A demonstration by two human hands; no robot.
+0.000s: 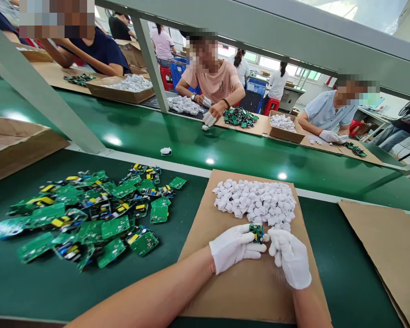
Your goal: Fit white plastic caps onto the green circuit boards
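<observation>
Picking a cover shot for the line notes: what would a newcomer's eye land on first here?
First, the sprawling heap of green boards on the left of the near bench. Then the dense pile of white parts at the far end of the cardboard, right of the heap. Just nearer than that pile, the white-gloved left grip holds one small board, the right grip close by.
</observation>
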